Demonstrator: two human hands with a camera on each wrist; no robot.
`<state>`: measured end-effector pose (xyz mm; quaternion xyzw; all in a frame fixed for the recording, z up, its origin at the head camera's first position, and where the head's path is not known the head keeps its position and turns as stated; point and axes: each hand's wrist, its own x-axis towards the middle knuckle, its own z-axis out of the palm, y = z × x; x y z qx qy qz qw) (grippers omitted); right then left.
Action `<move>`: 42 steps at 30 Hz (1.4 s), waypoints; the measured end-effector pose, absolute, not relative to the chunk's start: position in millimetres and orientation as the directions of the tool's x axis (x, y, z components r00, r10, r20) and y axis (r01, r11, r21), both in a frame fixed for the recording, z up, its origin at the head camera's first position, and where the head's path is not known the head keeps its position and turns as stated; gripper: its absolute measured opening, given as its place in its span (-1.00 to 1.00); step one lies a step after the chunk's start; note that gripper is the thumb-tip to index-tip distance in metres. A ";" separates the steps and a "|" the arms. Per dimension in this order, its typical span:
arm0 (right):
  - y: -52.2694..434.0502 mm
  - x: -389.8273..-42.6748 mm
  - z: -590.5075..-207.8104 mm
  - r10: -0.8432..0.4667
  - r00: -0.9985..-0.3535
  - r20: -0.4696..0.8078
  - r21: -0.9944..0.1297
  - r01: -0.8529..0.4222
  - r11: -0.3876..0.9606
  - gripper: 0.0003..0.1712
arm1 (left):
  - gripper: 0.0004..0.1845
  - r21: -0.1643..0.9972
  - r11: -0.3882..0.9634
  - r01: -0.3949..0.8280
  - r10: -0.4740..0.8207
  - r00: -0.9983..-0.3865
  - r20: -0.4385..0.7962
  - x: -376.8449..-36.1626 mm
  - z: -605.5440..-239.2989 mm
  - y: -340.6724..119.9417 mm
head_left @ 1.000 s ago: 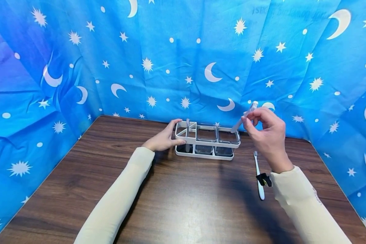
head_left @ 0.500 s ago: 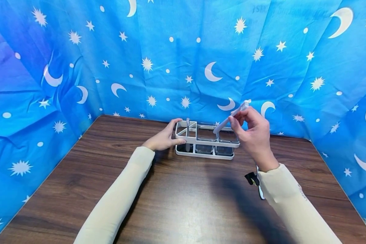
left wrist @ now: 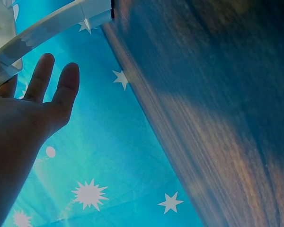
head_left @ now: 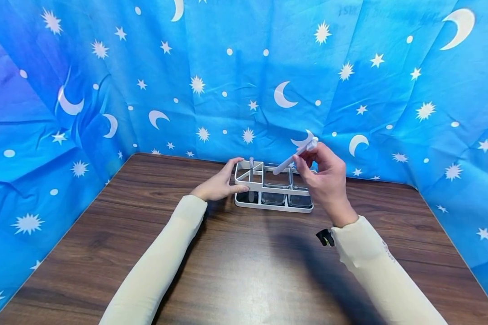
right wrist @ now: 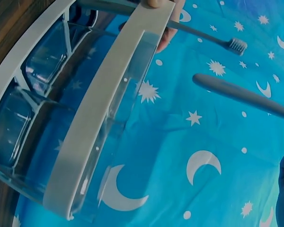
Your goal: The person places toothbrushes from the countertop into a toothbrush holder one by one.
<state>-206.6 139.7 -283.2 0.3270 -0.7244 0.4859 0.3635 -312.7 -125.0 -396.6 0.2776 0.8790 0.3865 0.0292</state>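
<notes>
A white two-tier toothbrush holder (head_left: 280,189) with clear cups stands near the table's back edge. My left hand (head_left: 217,186) grips its left end, thumb on the front rail and fingers round the far side. One toothbrush (head_left: 251,169) stands upright in the left divided section; its bristled head shows in the right wrist view. My right hand (head_left: 324,180) pinches a second toothbrush (head_left: 287,163) between thumb and fingers, bristles up to the right. Its handle end (right wrist: 213,85) points down-left over the middle cup, above the rim.
The brown wooden table (head_left: 227,271) runs back to a blue curtain (head_left: 211,67) with stars and moons, close behind the holder. Two clear cups (head_left: 273,197) sit in the middle and right sections. A black strap piece (head_left: 325,237) hangs at the right wrist.
My right hand has carried its toothbrush left, from over the right cup to over the middle one. A white toothbrush lying on the table is now hidden by the right arm. Left hand stays put.
</notes>
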 end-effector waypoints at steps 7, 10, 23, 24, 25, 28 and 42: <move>124.5 -200.2 -280.3 -0.148 -0.513 0.845 -0.452 -0.835 0.313 -0.78 | -0.01 0.692 0.549 0.468 0.509 -0.844 0.167 -312.2 -396.5 -124.7; 119.9 -201.5 -283.5 -0.161 -0.511 0.844 -0.448 -0.838 0.313 -0.79 | -0.01 0.694 0.550 0.464 0.507 -0.846 0.164 -311.0 -395.9 -124.3; 109.7 -206.7 -295.9 -0.200 -0.558 0.805 -0.456 -0.799 0.392 -0.89 | -0.02 0.689 0.551 0.471 0.512 -0.843 0.167 -311.9 -396.1 -124.4; 108.6 -206.5 -296.9 -0.200 -0.564 0.801 -0.459 -0.793 0.399 -0.89 | -0.02 0.690 0.549 0.471 0.511 -0.843 0.168 -311.9 -396.2 -124.4; 108.9 -210.3 -301.4 -0.201 -0.568 0.798 -0.461 -0.790 0.404 -0.89 | -0.02 0.691 0.549 0.470 0.510 -0.843 0.169 -311.7 -396.3 -124.5; 110.3 -223.2 -315.6 -0.209 -0.581 0.787 -0.471 -0.784 0.405 -0.89 | -0.02 0.693 0.547 0.470 0.510 -0.843 0.170 -311.4 -396.7 -124.7; 105.0 -243.7 -341.7 -0.256 -0.651 0.714 -0.512 -0.736 0.443 -0.92 | -0.03 0.708 0.534 0.463 0.507 -0.845 0.170 -314.0 -400.0 -125.4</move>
